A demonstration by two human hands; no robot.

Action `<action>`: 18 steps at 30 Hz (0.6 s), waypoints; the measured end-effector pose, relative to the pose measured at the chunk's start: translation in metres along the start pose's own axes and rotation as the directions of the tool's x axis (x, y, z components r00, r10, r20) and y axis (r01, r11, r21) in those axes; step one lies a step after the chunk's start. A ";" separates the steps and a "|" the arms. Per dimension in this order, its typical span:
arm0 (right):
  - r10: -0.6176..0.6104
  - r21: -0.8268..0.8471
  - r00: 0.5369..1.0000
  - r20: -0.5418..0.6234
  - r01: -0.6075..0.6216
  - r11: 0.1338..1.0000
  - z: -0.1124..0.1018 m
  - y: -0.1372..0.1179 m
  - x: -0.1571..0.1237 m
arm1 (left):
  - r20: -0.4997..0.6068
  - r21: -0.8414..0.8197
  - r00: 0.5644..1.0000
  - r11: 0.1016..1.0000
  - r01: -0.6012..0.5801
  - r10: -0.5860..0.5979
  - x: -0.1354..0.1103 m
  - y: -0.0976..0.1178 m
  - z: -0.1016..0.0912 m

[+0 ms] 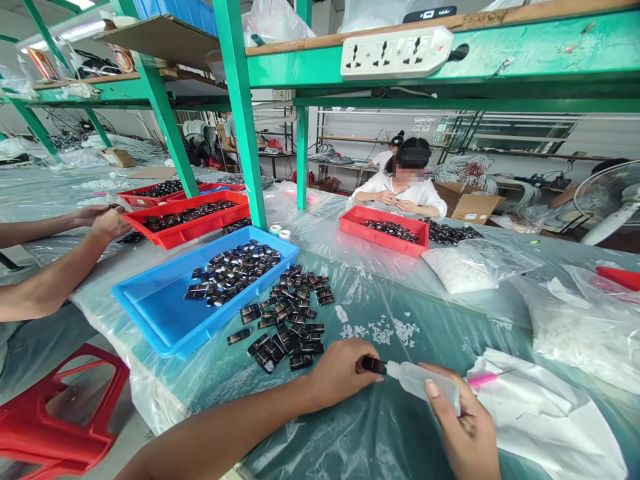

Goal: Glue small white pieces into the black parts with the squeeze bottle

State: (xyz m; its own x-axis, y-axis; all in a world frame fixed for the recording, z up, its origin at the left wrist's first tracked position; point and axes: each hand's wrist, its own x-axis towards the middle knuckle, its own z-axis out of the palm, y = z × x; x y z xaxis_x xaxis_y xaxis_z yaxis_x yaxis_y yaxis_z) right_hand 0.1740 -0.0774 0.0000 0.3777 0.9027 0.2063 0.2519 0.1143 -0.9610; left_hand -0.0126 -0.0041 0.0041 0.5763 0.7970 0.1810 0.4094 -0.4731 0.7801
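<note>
My left hand is closed in a pinch on a small black glossy part, held just above the plastic-covered table. My right hand grips a small translucent squeeze bottle, its nozzle touching the black part. A pink-handled tool lies by the bottle's base on white paper. Just left of my left hand is a pile of several similar black parts. A blue tray holding more of them sits beyond the pile.
Red trays of black parts stand further back. A co-worker's arms reach in at the left; another person sits across. Bags of white bits lie right, a red stool at lower left, green shelf posts ahead.
</note>
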 end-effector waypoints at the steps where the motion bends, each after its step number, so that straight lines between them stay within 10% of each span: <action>1: -0.007 0.002 1.000 -0.004 0.007 1.000 0.000 0.000 -0.001 | 0.002 0.003 1.000 1.000 -0.004 0.004 0.000 0.000 0.000; 18: -0.160 -0.109 0.987 0.018 0.161 0.981 -0.001 0.005 -0.005 | 0.053 -0.019 0.999 1.000 0.005 -0.004 -0.001 0.000 -0.001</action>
State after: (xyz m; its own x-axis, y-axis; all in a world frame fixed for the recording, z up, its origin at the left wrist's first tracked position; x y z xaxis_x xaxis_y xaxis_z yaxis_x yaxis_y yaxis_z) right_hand 0.1745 -0.0821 -0.0061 0.3166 0.8801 0.3538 0.4050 0.2119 -0.8894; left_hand -0.0137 -0.0045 0.0047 0.6112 0.7778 0.1464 0.3987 -0.4623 0.7920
